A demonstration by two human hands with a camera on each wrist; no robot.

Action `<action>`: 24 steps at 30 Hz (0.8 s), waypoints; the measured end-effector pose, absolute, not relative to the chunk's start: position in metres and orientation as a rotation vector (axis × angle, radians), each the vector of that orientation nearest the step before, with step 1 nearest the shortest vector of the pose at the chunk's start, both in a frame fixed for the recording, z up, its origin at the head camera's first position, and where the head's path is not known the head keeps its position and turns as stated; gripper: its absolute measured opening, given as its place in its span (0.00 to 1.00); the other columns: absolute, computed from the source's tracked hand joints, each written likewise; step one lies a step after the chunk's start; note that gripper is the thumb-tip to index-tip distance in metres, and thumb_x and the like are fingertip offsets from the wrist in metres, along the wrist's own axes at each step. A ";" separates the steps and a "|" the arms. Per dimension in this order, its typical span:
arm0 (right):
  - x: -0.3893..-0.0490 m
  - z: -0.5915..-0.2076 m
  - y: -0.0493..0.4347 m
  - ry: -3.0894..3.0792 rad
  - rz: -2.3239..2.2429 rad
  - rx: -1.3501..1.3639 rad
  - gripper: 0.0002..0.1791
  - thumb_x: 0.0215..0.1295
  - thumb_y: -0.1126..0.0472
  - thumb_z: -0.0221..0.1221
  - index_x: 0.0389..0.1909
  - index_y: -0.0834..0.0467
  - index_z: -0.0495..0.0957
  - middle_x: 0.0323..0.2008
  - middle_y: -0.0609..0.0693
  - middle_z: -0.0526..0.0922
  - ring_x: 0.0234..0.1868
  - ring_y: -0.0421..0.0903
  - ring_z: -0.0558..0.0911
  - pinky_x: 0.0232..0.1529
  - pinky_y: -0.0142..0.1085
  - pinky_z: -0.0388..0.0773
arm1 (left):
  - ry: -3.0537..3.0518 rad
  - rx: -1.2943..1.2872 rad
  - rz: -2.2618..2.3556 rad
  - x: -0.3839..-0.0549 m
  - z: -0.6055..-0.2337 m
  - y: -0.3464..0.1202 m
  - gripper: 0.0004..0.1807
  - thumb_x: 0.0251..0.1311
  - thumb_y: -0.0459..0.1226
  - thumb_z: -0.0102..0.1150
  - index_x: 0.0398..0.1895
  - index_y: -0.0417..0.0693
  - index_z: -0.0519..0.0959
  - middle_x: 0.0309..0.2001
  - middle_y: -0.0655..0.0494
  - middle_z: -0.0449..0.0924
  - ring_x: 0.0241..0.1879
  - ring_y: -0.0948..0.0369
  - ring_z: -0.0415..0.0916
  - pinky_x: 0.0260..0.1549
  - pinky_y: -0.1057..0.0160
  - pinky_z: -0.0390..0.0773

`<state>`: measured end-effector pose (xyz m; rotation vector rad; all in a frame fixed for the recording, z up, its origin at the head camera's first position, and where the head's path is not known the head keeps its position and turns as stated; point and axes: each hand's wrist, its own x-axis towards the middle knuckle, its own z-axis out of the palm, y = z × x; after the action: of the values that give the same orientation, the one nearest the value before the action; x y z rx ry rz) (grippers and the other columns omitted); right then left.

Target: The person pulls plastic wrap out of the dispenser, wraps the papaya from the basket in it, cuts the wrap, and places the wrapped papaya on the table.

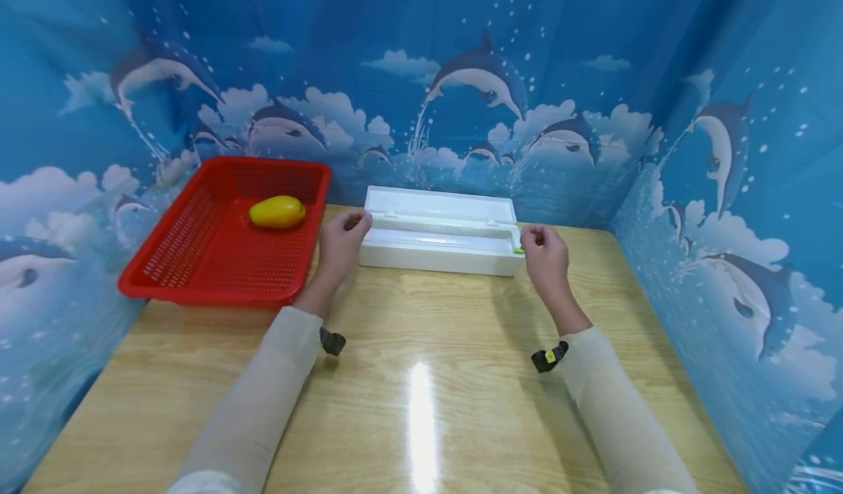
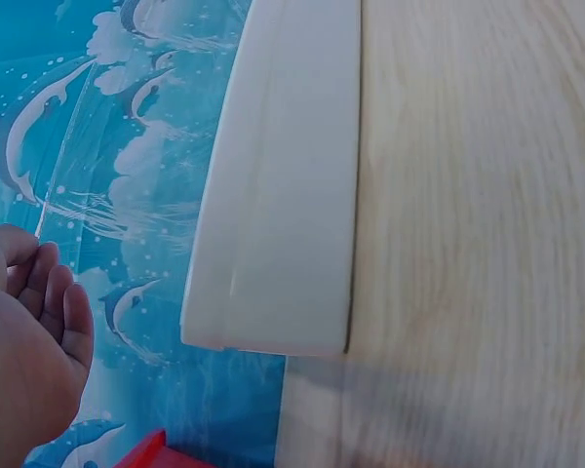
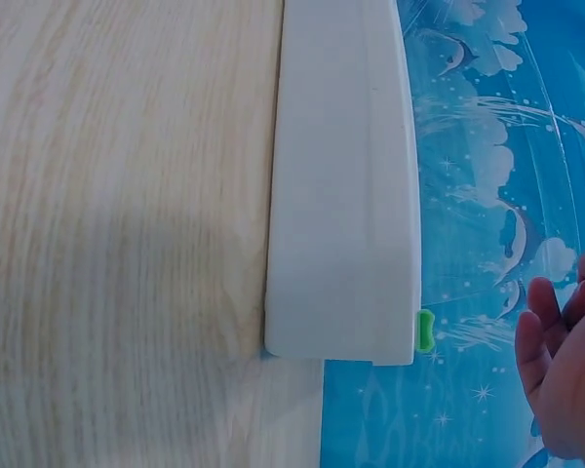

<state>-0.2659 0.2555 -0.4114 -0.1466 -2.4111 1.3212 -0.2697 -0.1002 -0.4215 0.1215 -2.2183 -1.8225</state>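
Note:
A long white cling film dispenser lies on the table with its lid raised at the back. At its left end, my left hand pinches the edge of clear cling film between thumb and forefinger. My right hand is level with it at the other end, fingers curled in a pinch on the film's other side. The film's faint edge runs up from both hands in the wrist views. A green slider sticks out at the dispenser's right end, close to the right hand.
To the left stands a red plastic basket with a yellow mango-like fruit in it. A blue dolphin-print curtain closes off the back and sides of the wooden table.

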 end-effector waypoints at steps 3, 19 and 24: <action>-0.266 -0.408 0.255 -2.392 1.338 -0.136 0.16 0.73 0.54 0.50 0.47 0.62 0.79 0.37 0.53 0.79 0.40 0.46 0.74 0.36 0.34 0.72 | -2.214 0.110 -1.822 -0.270 -0.418 -0.101 0.19 0.69 0.46 0.61 0.53 0.44 0.83 0.49 0.47 0.84 0.47 0.55 0.77 0.50 0.59 0.81; -0.266 -0.390 0.254 -2.354 1.336 -0.150 0.17 0.75 0.52 0.51 0.49 0.60 0.78 0.35 0.48 0.77 0.38 0.42 0.76 0.32 0.31 0.72 | -2.225 0.093 -1.746 -0.268 -0.404 -0.102 0.20 0.69 0.50 0.60 0.55 0.49 0.81 0.51 0.53 0.83 0.50 0.57 0.77 0.54 0.56 0.82; -0.265 -0.382 0.253 -2.349 1.348 -0.152 0.16 0.75 0.52 0.51 0.49 0.59 0.78 0.35 0.48 0.77 0.38 0.41 0.75 0.32 0.31 0.72 | -2.238 0.098 -1.723 -0.269 -0.400 -0.103 0.18 0.69 0.50 0.60 0.54 0.51 0.82 0.51 0.55 0.83 0.50 0.59 0.77 0.54 0.57 0.82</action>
<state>-0.2655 0.2532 -0.3823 -0.1515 -2.3487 1.3479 -0.2692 -0.1034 -0.4003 0.0977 -2.2376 -1.7229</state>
